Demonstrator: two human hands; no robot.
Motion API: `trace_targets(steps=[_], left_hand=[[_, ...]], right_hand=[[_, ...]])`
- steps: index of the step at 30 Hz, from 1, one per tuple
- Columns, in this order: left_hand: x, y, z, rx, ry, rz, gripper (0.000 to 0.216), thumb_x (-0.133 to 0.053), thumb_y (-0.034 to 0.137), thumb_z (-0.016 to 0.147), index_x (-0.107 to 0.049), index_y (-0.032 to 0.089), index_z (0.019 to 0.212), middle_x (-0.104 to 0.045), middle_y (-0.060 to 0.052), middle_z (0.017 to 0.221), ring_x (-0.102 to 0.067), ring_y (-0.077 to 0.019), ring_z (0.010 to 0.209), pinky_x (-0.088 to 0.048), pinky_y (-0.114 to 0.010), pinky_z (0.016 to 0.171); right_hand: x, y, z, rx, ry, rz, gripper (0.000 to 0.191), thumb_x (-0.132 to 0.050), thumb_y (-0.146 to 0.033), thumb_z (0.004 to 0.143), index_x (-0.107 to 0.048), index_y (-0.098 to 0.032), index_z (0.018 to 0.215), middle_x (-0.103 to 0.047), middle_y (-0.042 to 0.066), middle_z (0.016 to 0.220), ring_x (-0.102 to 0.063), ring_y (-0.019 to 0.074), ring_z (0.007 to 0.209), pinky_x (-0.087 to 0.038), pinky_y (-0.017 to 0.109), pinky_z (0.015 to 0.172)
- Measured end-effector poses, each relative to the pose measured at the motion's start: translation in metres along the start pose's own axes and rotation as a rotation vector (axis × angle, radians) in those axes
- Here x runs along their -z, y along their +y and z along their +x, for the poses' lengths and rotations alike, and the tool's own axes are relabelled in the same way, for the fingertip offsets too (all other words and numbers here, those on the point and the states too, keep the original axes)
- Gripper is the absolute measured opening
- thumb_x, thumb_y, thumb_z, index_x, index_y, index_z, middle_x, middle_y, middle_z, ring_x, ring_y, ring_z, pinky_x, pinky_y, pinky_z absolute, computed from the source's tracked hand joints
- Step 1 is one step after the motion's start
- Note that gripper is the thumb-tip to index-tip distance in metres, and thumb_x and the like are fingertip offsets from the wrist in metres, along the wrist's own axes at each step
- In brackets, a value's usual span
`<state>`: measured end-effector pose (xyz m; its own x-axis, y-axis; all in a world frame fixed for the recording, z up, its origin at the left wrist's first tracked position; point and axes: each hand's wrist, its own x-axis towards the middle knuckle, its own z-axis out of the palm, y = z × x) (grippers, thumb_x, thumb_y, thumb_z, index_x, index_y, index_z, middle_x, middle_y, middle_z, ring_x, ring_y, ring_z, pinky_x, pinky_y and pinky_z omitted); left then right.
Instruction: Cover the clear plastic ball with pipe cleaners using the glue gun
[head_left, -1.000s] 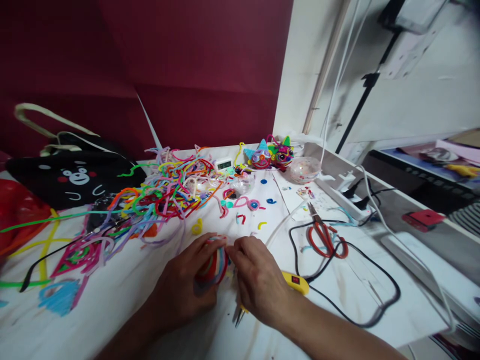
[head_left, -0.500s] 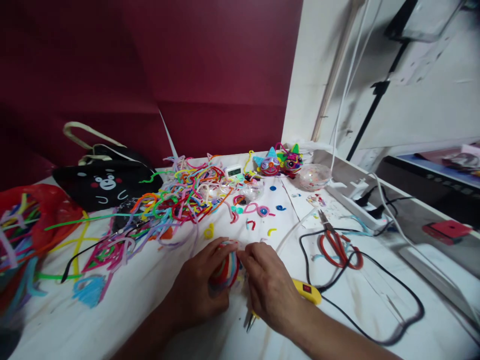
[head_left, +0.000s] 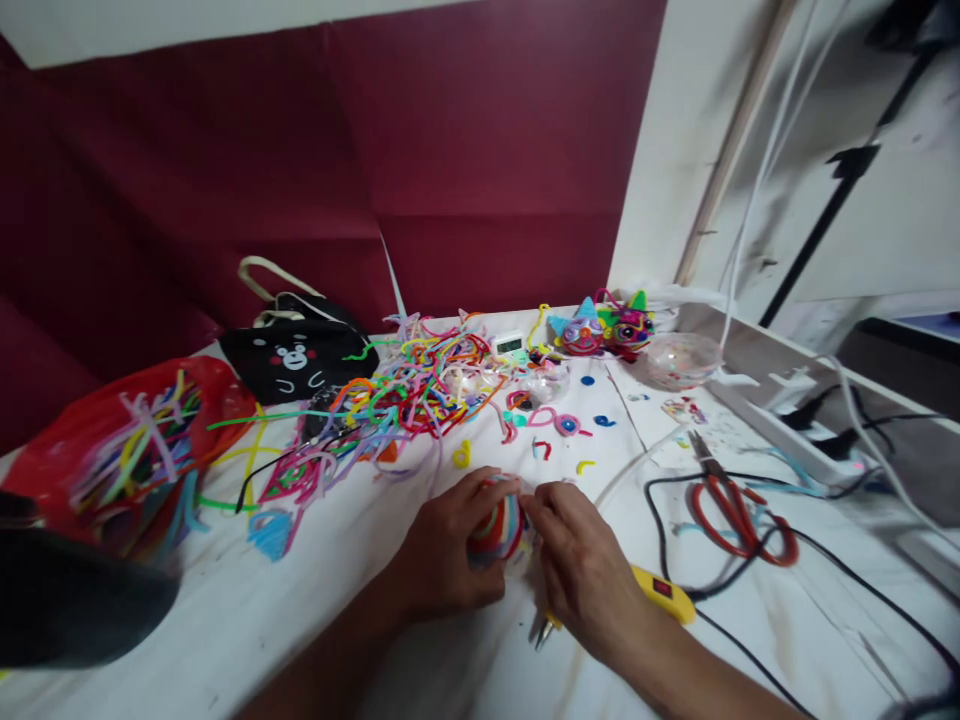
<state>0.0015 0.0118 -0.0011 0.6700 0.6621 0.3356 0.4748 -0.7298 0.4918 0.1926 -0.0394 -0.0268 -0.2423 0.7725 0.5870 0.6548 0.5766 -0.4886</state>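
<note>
Maroon backing (head_left: 487, 150) behind white tabletop (head_left: 247, 630). Red bag (head_left: 64, 440) of coloured fuzzy sticks, far left. Tangled heap of fuzzy sticks (head_left: 435, 385), left of centre. Left hand (head_left: 457, 550), curled around striped ball (head_left: 495, 525), which sits between both hands. Right hand (head_left: 577, 555), fingertips bunched at ball's right side; cannot tell whether they pinch anything. Yellow-handled tool (head_left: 675, 598), partly beneath right hand. Red-handled scissors (head_left: 739, 511).

Lower centre of frame: my left hand (head_left: 450, 548) and right hand (head_left: 583, 560), both bare; left forearm (head_left: 337, 645), right forearm (head_left: 667, 655) bare too.
</note>
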Motion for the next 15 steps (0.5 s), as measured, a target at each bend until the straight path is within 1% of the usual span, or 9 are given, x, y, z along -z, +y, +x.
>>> trace_targets(steps=[6, 10, 15], left_hand=[[0.0009, 0.0025, 0.0002, 0.008, 0.0, -0.019, 0.077, -0.062, 0.014, 0.06, -0.051, 0.026, 0.136, -0.057, -0.009, 0.14, -0.059, -0.0262, 0.128, -0.049, -0.04, 0.109], [0.0024, 0.0044, 0.0001, 0.016, -0.006, -0.014, 0.077, -0.062, 0.015, 0.059, -0.051, 0.024, 0.135, -0.058, -0.01, 0.138, -0.059, -0.027, 0.127, -0.05, -0.04, 0.108], [0.003, 0.0064, 0.001, 0.02, 0.001, -0.018, 0.076, -0.061, 0.015, 0.059, -0.052, 0.025, 0.134, -0.058, -0.01, 0.137, -0.06, -0.027, 0.126, -0.051, -0.041, 0.107]], right_hand=[[0.0018, -0.0007, 0.0005, 0.025, 0.003, -0.017, 0.033, -0.038, -0.004, 0.091, -0.059, -0.013, 0.115, -0.054, 0.011, 0.091, -0.052, 0.0237, 0.083, -0.054, 0.042, 0.069], [0.0031, -0.002, 0.0014, 0.035, 0.008, -0.021, 0.029, -0.04, -0.003, 0.09, -0.06, -0.013, 0.109, -0.054, 0.012, 0.09, -0.052, 0.0239, 0.082, -0.054, 0.042, 0.066], [0.0023, -0.001, 0.0011, 0.043, 0.018, -0.023, 0.032, -0.039, -0.002, 0.091, -0.059, -0.014, 0.113, -0.055, 0.011, 0.09, -0.053, 0.0231, 0.081, -0.053, 0.039, 0.066]])
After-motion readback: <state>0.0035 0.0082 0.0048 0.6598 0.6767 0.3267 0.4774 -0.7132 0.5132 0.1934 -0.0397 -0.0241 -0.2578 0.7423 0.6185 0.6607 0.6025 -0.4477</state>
